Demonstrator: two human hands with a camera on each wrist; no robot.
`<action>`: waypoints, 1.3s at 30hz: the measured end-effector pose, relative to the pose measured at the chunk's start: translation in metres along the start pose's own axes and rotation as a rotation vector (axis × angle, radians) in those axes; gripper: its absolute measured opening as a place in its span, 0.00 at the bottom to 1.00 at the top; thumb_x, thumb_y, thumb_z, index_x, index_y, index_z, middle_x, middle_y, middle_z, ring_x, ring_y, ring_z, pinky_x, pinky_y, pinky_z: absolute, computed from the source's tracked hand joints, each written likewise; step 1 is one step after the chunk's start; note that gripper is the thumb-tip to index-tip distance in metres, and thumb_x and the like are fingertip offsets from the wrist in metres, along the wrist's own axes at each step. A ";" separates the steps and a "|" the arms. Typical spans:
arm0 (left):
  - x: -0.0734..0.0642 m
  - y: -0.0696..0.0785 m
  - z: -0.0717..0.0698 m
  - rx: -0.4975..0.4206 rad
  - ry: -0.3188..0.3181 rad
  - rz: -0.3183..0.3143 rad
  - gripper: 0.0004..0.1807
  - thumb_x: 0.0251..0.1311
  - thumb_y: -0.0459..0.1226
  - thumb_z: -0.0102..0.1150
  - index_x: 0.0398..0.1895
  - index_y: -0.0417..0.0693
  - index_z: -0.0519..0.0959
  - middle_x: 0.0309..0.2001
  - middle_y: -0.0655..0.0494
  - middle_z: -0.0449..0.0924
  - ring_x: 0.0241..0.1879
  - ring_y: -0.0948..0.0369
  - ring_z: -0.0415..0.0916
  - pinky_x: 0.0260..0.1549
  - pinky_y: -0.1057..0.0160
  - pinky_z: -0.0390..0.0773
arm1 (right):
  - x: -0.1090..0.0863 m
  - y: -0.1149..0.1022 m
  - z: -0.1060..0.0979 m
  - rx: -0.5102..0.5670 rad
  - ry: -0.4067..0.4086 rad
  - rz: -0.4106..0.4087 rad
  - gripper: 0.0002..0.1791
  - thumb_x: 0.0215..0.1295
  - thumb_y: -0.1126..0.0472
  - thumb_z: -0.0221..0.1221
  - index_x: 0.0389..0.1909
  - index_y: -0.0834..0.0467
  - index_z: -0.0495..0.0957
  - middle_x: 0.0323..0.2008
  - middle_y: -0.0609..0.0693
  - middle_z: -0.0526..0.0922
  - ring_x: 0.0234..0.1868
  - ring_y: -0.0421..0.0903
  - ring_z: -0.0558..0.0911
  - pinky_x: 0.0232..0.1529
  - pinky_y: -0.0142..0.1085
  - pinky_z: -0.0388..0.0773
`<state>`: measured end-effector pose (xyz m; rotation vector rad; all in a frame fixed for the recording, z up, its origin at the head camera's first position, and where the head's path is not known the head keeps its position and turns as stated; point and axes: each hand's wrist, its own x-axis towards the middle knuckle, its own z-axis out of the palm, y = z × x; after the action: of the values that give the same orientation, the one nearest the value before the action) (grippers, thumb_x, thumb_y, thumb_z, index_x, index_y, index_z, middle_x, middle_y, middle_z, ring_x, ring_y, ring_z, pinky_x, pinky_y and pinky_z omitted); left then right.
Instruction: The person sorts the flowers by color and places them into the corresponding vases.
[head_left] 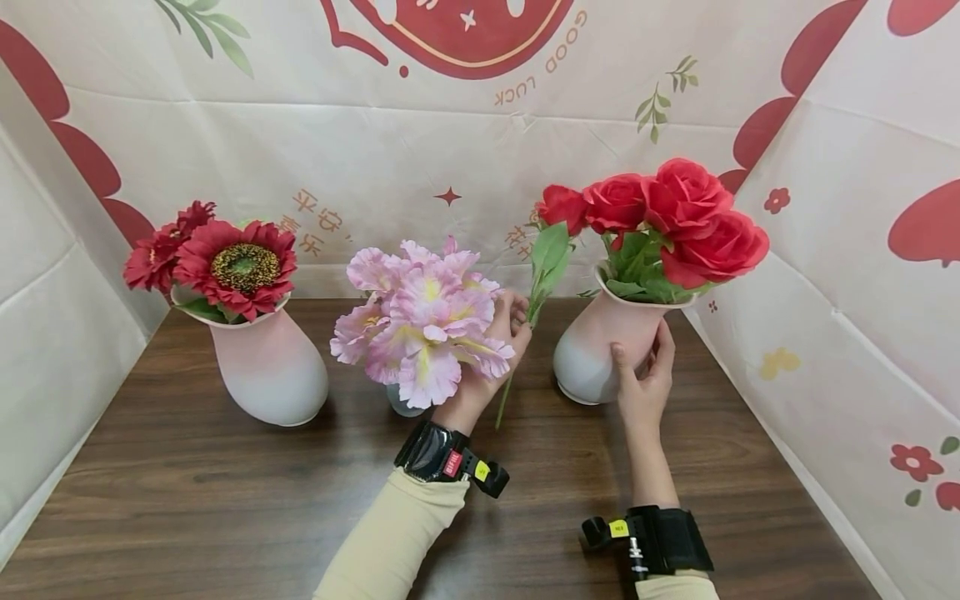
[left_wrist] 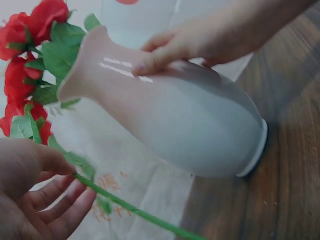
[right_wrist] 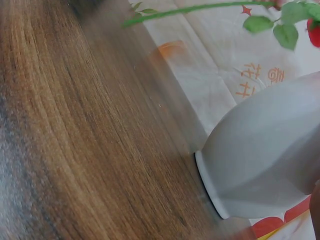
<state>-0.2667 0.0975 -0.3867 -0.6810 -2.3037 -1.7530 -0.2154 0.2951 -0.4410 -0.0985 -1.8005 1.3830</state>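
My left hand [head_left: 483, 385] pinches the green stem [left_wrist: 135, 210] of a red rose [head_left: 562, 208] between thumb and fingers. The stem slants above the table, left of a pink-and-white vase [head_left: 592, 358], its lower end apart from the vase. Around the right side of that vase, my right hand [head_left: 647, 392] holds its body, the thumb in front. Several red roses [head_left: 686, 200] with green leaves stand in its mouth. The right wrist view catches the vase's lower body [right_wrist: 260, 155] and the stem [right_wrist: 200, 7], but little of the right hand.
Pink-purple flowers [head_left: 427, 317] in a small vase [head_left: 405, 402] stand beside the left hand, hiding part of it. Farther left, another pink-and-white vase [head_left: 270, 375] holds dark red flowers [head_left: 243, 267]. A printed cloth [head_left: 450, 158] rises behind the wooden table [head_left: 225, 500].
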 end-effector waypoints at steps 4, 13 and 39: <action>0.003 0.013 0.000 -0.007 0.060 0.032 0.11 0.60 0.25 0.54 0.46 0.36 0.72 0.42 0.41 0.78 0.38 0.48 0.80 0.34 0.72 0.76 | 0.000 0.000 -0.001 0.003 0.005 -0.004 0.36 0.65 0.70 0.61 0.73 0.64 0.60 0.69 0.63 0.67 0.63 0.31 0.69 0.62 0.25 0.65; 0.005 0.036 -0.008 -0.042 0.206 0.148 0.11 0.64 0.25 0.55 0.48 0.37 0.71 0.44 0.42 0.80 0.44 0.50 0.83 0.41 0.65 0.84 | 0.000 0.001 -0.001 0.005 0.004 -0.012 0.36 0.65 0.70 0.61 0.73 0.65 0.59 0.69 0.63 0.68 0.62 0.31 0.69 0.62 0.25 0.65; -0.006 0.087 -0.005 -0.130 0.332 0.583 0.04 0.66 0.26 0.55 0.37 0.30 0.72 0.28 0.40 0.72 0.32 0.53 0.69 0.34 0.65 0.74 | 0.000 0.003 0.000 0.028 0.010 -0.023 0.36 0.64 0.71 0.61 0.72 0.65 0.60 0.68 0.56 0.70 0.62 0.31 0.70 0.62 0.26 0.65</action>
<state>-0.2226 0.1090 -0.3116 -0.8917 -1.5765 -1.5890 -0.2170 0.2964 -0.4433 -0.0691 -1.7682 1.3884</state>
